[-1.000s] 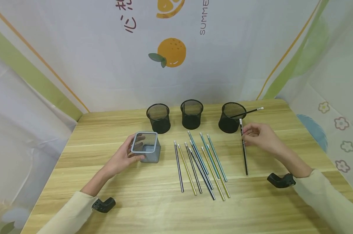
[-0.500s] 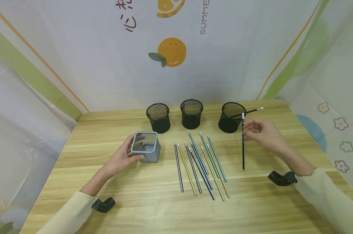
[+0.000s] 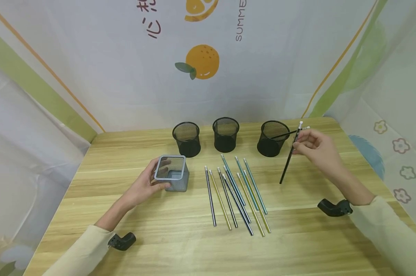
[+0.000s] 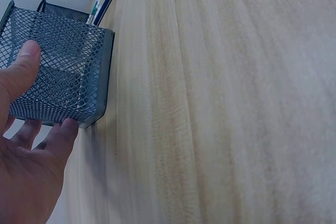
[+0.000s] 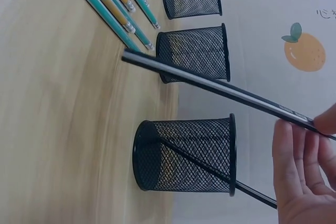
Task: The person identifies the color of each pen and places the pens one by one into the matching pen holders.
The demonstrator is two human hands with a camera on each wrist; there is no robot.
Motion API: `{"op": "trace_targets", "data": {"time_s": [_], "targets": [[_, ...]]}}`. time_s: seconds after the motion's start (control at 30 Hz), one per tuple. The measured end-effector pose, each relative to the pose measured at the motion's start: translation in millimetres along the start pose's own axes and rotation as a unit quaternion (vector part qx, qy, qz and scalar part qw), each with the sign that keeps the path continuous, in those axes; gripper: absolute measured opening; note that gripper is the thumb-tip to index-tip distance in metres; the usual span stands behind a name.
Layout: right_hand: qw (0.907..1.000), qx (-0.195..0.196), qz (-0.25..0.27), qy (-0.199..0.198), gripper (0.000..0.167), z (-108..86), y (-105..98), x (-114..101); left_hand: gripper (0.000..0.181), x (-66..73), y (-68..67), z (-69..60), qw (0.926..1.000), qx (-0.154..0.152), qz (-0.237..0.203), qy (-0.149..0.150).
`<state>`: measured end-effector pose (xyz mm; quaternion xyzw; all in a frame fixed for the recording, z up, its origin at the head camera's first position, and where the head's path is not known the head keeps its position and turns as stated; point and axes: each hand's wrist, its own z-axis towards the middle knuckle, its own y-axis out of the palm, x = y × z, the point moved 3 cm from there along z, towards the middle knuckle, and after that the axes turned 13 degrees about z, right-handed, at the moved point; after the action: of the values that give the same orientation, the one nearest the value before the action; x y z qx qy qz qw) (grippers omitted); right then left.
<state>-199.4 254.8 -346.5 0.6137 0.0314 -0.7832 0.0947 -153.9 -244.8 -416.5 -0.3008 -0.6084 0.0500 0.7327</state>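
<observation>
A black pencil (image 3: 286, 166) is pinched between the thumb and fingertips of the right hand (image 3: 318, 151), held aslant, its white eraser end up and its plain, flat end pointing down toward the table. It is outside and just beside the rightmost black round mesh pen cup (image 3: 269, 148); in the head view its upper part crosses in front of a second black pencil (image 5: 255, 194), which leans inside that cup with its eraser end sticking out past the rim. The left hand (image 3: 147, 186) grips a grey square mesh pen holder (image 3: 179, 185), thumb on one side and fingers on the other, the holder upright with its mouth upward. Between the hands, loose pencils lie on the table side by side, some crossing, erasers toward the cups: dark blue pencils (image 3: 210, 197), gold pencils (image 3: 220, 201) and teal pencils (image 3: 255, 186). Behind them two more black mesh cups, a middle cup (image 3: 225, 144) and a left cup (image 3: 189, 148), stand upright in a row with the first. All this is on a wood-grain table (image 3: 152, 245), and behind it hangs a pale cloth printed with an orange (image 3: 206, 61).
</observation>
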Motion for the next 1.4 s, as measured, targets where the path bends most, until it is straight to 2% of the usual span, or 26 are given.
{"op": "trace_targets", "data": {"time_s": [0.17,0.43,0.73,1.07,1.4], "targets": [[0.9983,0.009,0.047,-0.033,0.014,0.9,-3.1,-4.5,0.079,0.3,-0.1,-0.2,1.0,0.001,0.0,0.0],[0.9921,0.042,0.089,-0.078,0.011,4.9,-7.4,-13.7,0.08,1.0,0.1,0.6,1.0,0.003,0.003,-0.001],[0.9722,0.092,0.169,-0.133,0.013,10.9,-12.5,-22.3,0.08,0.8,0.0,0.8,1.0,0.004,0.004,0.0],[0.9529,0.148,0.193,-0.181,0.01,15.9,-20.9,-23.7,0.079,1.7,0.6,-0.2,1.0,0.001,0.002,-0.001],[0.9343,0.169,0.225,-0.219,0.01,22.0,-24.3,-24.8,0.079,2.1,0.5,0.5,1.0,0.001,0.004,-0.001]]}}
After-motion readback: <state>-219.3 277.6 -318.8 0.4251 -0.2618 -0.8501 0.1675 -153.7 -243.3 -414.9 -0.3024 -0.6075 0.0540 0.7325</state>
